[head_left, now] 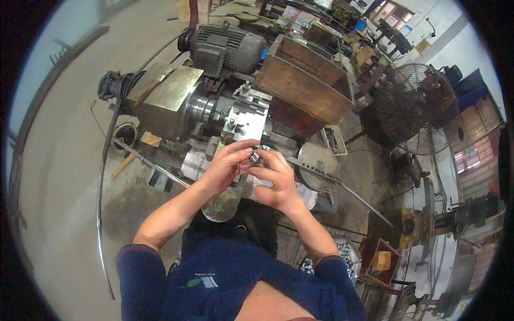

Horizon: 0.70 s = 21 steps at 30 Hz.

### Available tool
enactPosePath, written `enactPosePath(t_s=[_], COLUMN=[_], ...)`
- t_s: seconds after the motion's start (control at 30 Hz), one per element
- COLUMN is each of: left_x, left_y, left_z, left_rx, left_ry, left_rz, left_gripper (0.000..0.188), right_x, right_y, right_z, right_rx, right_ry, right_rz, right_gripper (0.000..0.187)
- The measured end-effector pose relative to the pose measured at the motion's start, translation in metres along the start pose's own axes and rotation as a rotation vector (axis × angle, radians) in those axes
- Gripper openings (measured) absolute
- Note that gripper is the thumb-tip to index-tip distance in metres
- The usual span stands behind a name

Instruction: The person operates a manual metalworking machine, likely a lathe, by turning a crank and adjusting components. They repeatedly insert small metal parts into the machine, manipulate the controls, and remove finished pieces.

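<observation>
At mid-frame, the left hand (224, 167) and right hand (277, 179) hold one small metal part (255, 158) in a narrow fingertip pinch. Above are one lathe (247, 124), one motor (230, 48) and one wooden box (300, 88); one caged fan (415, 101) stands upper right. Stained floor (64, 219) spreads left; white wall (445, 18), upper right.

The part (254, 157) is silver-grey with dark shading. Bright silver marks the slide (249, 122), and the chuck (201, 108) shows shiny silver bands. The headstock (171, 85) has a dull brassy top and darker sides; the motor (227, 48) is blackish grey, striped with fins. The box (300, 88) is rusty brown — patchy and stained. The shirt (241, 267) is navy, its logo (206, 281) green and whitish. The fan (415, 99) is dark, patterned in wire rings — the floor (64, 214) greyish beige.
</observation>
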<state>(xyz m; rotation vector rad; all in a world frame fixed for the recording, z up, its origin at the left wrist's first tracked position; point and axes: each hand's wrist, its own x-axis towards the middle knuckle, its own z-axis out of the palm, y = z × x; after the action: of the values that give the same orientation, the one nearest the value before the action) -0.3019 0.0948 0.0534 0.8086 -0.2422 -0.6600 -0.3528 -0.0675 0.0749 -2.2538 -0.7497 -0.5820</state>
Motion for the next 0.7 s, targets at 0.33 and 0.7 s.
enactPosePath(t_s=[0.33, 0.7], left_x=[-0.002, -0.163], left_y=[0.018, 0.146], left_z=[-0.021, -0.149], left_rx=[0.128, 1.456], left_ry=[0.109, 0.939], left_rz=[0.119, 0.333], left_gripper=[0.032, 0.039], right_x=[0.041, 0.126], right_y=[0.000, 0.078], right_z=[0.016, 0.084], right_rx=[-0.046, -0.367], right_ry=[-0.026, -0.413], right_rz=[-0.068, -0.009], right_gripper=[0.034, 0.023])
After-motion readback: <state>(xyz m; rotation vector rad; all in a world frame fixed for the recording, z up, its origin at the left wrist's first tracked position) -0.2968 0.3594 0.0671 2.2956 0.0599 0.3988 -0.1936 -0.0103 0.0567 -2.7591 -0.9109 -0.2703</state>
